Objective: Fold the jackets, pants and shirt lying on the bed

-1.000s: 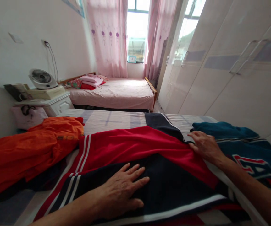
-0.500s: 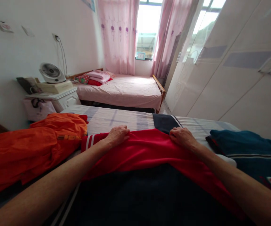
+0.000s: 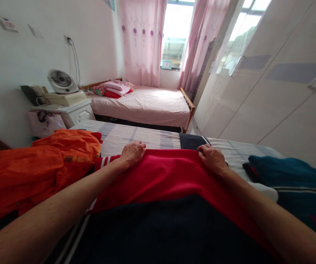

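A red and navy garment with white stripes (image 3: pixel 160 176) lies across the near bed, its navy part closest to me. Its far red edge runs fairly straight between my two hands. My left hand (image 3: pixel 132 153) is closed on that edge at the left, near a white-striped red part. At the right, my right hand (image 3: pixel 211 156) grips the same edge with bent fingers. Beyond the right hand a navy piece with a white stripe (image 3: pixel 192 140) sticks out on the sheet; whether it belongs to the same garment I cannot tell.
Orange clothing (image 3: pixel 45 161) is heaped on the left, and folded teal clothing (image 3: pixel 298 176) lies on the right. Past the near bed's sheet (image 3: pixel 144 137) stands a pink-covered bed (image 3: pixel 147 104). A fan (image 3: pixel 61 81) sits on a white nightstand (image 3: pixel 79 113); a white wardrobe (image 3: pixel 257 99) lines the right side.
My hands have moved slightly apart, the left one leftward. The red edge between them now looks straighter and tauter. The camera view has shifted a little.
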The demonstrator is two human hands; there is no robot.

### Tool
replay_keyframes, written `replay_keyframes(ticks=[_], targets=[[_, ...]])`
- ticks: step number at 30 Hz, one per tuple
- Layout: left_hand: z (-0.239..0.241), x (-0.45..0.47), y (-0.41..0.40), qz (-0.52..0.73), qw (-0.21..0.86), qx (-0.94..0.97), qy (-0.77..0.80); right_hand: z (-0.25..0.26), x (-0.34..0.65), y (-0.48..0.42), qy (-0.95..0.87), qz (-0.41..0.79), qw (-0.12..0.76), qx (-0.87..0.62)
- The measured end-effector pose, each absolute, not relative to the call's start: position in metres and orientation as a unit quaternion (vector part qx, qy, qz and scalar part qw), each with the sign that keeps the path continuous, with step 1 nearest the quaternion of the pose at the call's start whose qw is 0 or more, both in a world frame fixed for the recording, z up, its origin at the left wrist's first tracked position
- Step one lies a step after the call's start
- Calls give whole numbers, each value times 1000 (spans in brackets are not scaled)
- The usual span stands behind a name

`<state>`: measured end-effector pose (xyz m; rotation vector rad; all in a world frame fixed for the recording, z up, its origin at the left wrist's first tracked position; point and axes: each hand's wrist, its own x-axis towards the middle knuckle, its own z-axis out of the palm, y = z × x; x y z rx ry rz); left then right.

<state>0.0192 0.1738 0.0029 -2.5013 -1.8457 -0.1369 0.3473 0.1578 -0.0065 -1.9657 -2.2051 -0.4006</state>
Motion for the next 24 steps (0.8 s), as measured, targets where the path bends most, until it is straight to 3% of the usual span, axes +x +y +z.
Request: replay_keyframes(ticks=[7, 13, 20, 24], targets=[[12, -53, 171, 20, -36, -794, -606, -3, 342, 165, -766, -48, 100, -634], [-4, -63, 168, -22, -30, -785, -618, -12, 348, 178, -717, -7, 109, -689], [9, -81, 171, -27, -197, -784, -588, -12, 399, 197, -589, 49, 136, -795], [12, -71, 178, 13, -160, -797, -582, -13, 405, 202, -552, 129, 174, -805]])
